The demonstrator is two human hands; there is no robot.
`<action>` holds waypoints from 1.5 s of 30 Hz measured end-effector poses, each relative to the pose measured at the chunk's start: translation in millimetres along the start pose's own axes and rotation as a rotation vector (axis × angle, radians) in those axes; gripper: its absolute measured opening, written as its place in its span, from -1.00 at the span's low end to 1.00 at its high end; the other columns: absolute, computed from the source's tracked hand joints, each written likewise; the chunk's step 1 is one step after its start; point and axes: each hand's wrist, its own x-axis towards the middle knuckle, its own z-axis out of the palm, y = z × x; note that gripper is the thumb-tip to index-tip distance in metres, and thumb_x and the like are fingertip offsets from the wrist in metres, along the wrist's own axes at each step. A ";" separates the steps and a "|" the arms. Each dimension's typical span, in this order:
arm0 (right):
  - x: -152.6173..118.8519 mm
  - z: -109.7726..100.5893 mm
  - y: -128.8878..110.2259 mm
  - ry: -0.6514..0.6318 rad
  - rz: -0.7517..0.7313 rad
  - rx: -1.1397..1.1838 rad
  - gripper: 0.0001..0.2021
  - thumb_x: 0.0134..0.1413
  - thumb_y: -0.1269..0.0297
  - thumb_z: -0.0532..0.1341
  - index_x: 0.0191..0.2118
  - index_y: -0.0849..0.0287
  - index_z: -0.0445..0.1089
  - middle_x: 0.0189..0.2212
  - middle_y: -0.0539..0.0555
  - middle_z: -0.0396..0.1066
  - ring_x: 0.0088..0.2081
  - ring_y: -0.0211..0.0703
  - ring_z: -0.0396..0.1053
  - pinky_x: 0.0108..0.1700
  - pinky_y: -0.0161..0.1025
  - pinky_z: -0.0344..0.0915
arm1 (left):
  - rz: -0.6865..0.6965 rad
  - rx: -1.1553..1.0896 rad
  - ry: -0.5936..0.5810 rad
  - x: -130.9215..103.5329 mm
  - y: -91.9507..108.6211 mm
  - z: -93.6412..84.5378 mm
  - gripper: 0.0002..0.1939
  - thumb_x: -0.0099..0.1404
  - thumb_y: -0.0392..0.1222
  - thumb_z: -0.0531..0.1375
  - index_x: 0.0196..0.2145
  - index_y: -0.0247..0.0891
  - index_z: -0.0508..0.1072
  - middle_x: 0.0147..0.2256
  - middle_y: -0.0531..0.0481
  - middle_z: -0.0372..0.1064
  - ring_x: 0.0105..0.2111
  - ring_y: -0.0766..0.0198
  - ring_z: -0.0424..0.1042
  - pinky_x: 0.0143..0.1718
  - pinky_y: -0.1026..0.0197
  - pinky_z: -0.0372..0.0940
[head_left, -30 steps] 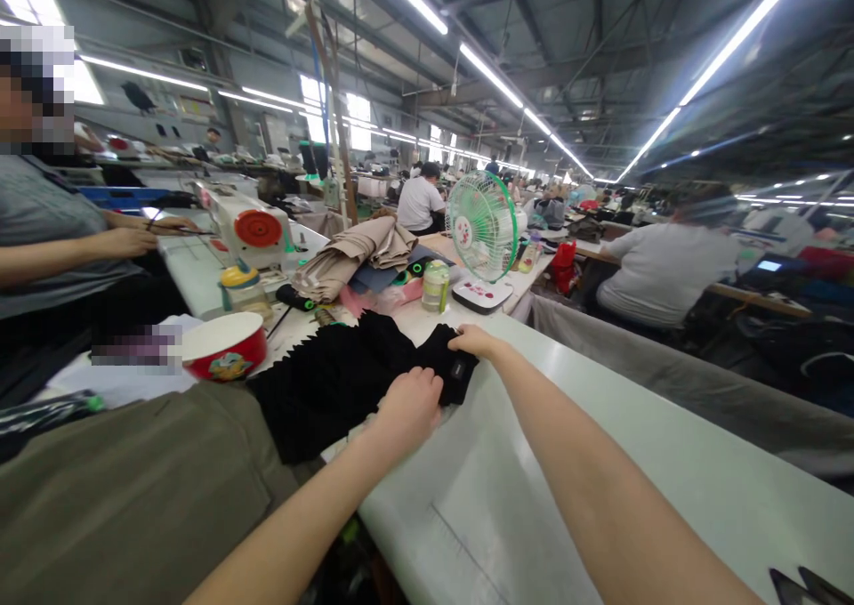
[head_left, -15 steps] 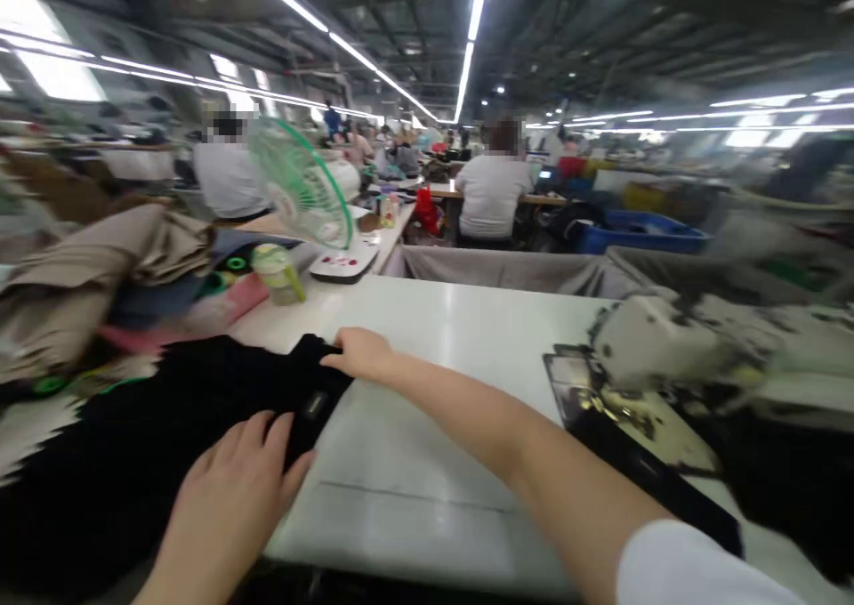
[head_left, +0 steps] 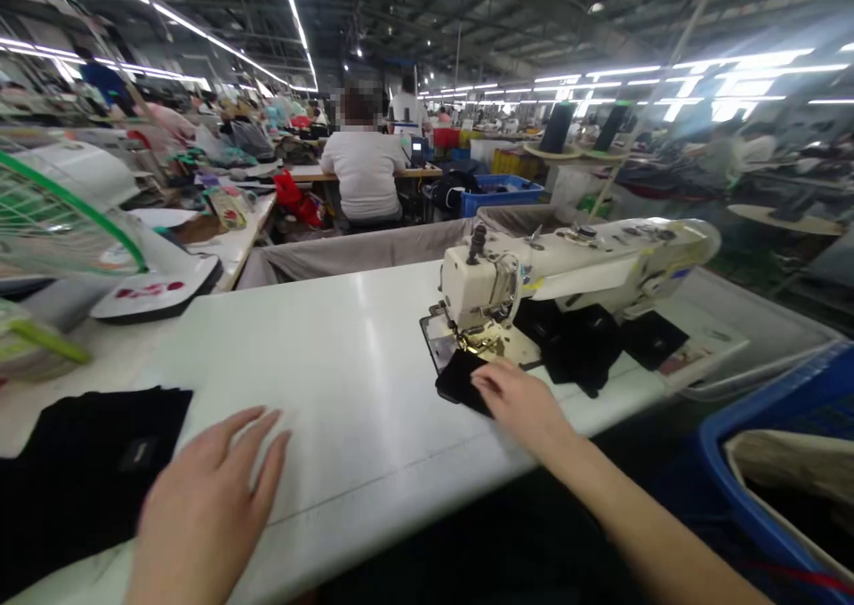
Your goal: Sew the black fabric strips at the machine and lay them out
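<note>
My left hand [head_left: 210,489] hovers over the white tabletop with its fingers spread, holding nothing. Just left of it lies a large piece of black fabric [head_left: 86,463] bearing a small label patch. My right hand [head_left: 517,400] is at the sewing machine [head_left: 480,289], thumb and fingers closed on the edge of a small black fabric piece [head_left: 460,378] beside the needle area. Other black fabric pieces [head_left: 577,342] lie under the machine's arm, to the right of the needle.
A green-rimmed fan [head_left: 73,218] and a lidded cup [head_left: 33,342] stand at the left. Blue crates stand at the lower right [head_left: 717,463] and farther back [head_left: 500,194]. A grey cloth-lined bin [head_left: 360,247] runs behind the table. A seated person [head_left: 364,173] works ahead.
The view has swung right. My right hand has let go of the large black fabric and moved to the small piece at the machine. My left hand has come off the large fabric.
</note>
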 end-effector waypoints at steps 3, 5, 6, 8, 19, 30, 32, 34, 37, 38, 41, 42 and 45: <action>-15.5 -12.1 57.0 0.123 0.214 -0.076 -0.81 0.27 0.28 0.12 -0.20 0.12 0.48 -0.13 0.14 0.42 -0.29 -0.05 0.47 -0.26 -0.18 0.29 | 0.071 -0.214 -0.182 36.6 68.0 20.3 -0.60 0.43 0.01 -0.04 -0.10 -0.21 0.51 -0.11 -0.18 0.50 -0.10 0.00 0.48 0.02 -0.03 0.36; -22.3 -14.5 78.5 0.140 0.280 -0.087 -0.83 0.23 0.22 0.15 -0.21 0.12 0.47 -0.16 0.13 0.38 -0.35 -0.07 0.45 -0.31 -0.18 0.27 | 0.097 -0.308 -0.315 65.5 106.8 41.2 -0.60 0.44 -0.04 -0.06 -0.11 -0.23 0.53 -0.13 -0.15 0.51 -0.11 0.05 0.48 0.01 0.03 0.35; -24.5 -14.3 85.0 0.135 0.291 -0.080 -0.84 0.20 0.20 0.18 -0.22 0.11 0.46 -0.18 0.11 0.37 -0.37 -0.09 0.43 -0.32 -0.19 0.26 | 0.103 -0.343 -0.368 80.1 123.0 53.3 -0.60 0.45 -0.06 -0.06 -0.12 -0.25 0.53 -0.12 -0.16 0.51 -0.12 0.07 0.48 0.00 0.05 0.34; -27.0 -12.1 92.1 0.117 0.287 -0.053 -0.88 0.16 0.18 0.20 -0.29 0.10 0.42 -0.22 0.07 0.35 -0.39 -0.13 0.41 -0.34 -0.20 0.25 | 0.102 -0.383 -0.458 106.5 148.7 78.0 -0.63 0.44 -0.09 -0.03 -0.21 -0.29 0.54 -0.20 -0.17 0.50 -0.16 0.07 0.47 -0.04 0.06 0.32; -52.5 -7.4 89.9 0.051 0.273 0.342 -0.76 0.14 -0.02 0.15 -0.28 0.04 0.30 -0.39 0.04 0.45 -0.33 -0.04 0.47 -0.27 -0.17 0.37 | -0.079 -0.588 -0.586 129.3 180.0 116.9 -0.91 0.16 -0.31 0.24 -0.32 -0.27 0.42 -0.39 0.03 0.41 -0.34 0.23 0.42 -0.25 0.19 0.33; -77.7 7.1 64.5 -0.048 0.258 0.612 -0.72 0.12 0.08 0.19 -0.13 0.04 0.52 -0.27 0.08 0.55 -0.28 -0.04 0.51 -0.17 -0.14 0.46 | -0.260 -0.905 -0.769 143.7 160.3 96.1 -0.79 0.14 -0.09 0.28 -0.32 -0.28 0.52 -0.36 0.05 0.48 -0.31 0.27 0.42 -0.17 0.20 0.27; -79.1 12.0 60.3 -0.032 0.267 0.616 -0.71 0.08 0.10 0.21 -0.10 0.06 0.50 -0.37 0.04 0.51 -0.44 -0.12 0.45 -0.32 -0.20 0.44 | -0.171 -0.832 -0.723 146.5 162.6 105.7 -0.85 0.16 -0.15 0.25 -0.36 -0.29 0.51 -0.43 0.07 0.44 -0.39 0.29 0.39 -0.27 0.23 0.27; -80.5 16.7 56.6 -0.018 0.249 0.625 -0.75 0.08 0.12 0.24 -0.14 0.07 0.47 -0.43 0.01 0.48 -0.52 -0.18 0.39 -0.42 -0.26 0.40 | -0.079 -0.769 -0.664 147.2 165.5 117.9 -0.91 0.17 -0.21 0.23 -0.39 -0.29 0.50 -0.50 0.09 0.39 -0.47 0.31 0.35 -0.34 0.24 0.26; -82.7 20.0 55.1 0.002 0.100 0.600 -0.87 0.20 0.18 0.22 -0.27 0.08 0.45 -0.46 -0.01 0.46 -0.49 -0.21 0.37 -0.41 -0.30 0.38 | -0.018 -0.723 -0.573 143.0 169.5 133.3 -0.96 0.16 -0.29 0.24 -0.41 -0.27 0.50 -0.45 0.06 0.38 -0.41 0.28 0.35 -0.27 0.20 0.28; -83.3 20.0 56.1 0.011 0.028 0.584 -0.88 0.23 0.21 0.20 -0.28 0.09 0.45 -0.44 0.00 0.46 -0.48 -0.21 0.37 -0.38 -0.30 0.39 | 0.013 -0.700 -0.520 140.5 170.5 136.3 -0.97 0.16 -0.31 0.25 -0.41 -0.26 0.51 -0.41 0.04 0.39 -0.36 0.25 0.37 -0.22 0.18 0.29; -84.6 19.0 63.3 0.023 -0.173 0.533 -0.87 0.26 0.35 0.18 -0.12 0.10 0.44 -0.28 0.04 0.49 -0.38 -0.22 0.43 -0.32 -0.32 0.41 | 0.141 -0.566 -0.297 132.3 171.9 138.4 -0.95 0.16 -0.32 0.32 -0.40 -0.25 0.50 -0.32 -0.01 0.38 -0.25 0.19 0.38 -0.14 0.13 0.30; -84.8 18.9 66.3 0.023 -0.237 0.511 -0.82 0.26 0.40 0.17 -0.05 0.10 0.42 -0.22 0.07 0.49 -0.32 -0.21 0.45 -0.28 -0.32 0.43 | 0.190 -0.514 -0.245 129.9 172.0 137.5 -0.94 0.17 -0.31 0.33 -0.40 -0.25 0.50 -0.33 -0.01 0.38 -0.25 0.18 0.37 -0.16 0.13 0.31; -84.0 20.1 74.2 0.051 -0.413 0.414 -0.69 0.28 0.54 0.09 0.04 0.14 0.39 -0.18 0.12 0.47 -0.20 -0.17 0.48 -0.18 -0.27 0.45 | 0.322 -0.420 -0.232 125.1 170.8 134.3 -0.92 0.26 -0.31 0.30 -0.40 -0.25 0.51 -0.35 -0.02 0.38 -0.29 0.20 0.38 -0.20 0.15 0.32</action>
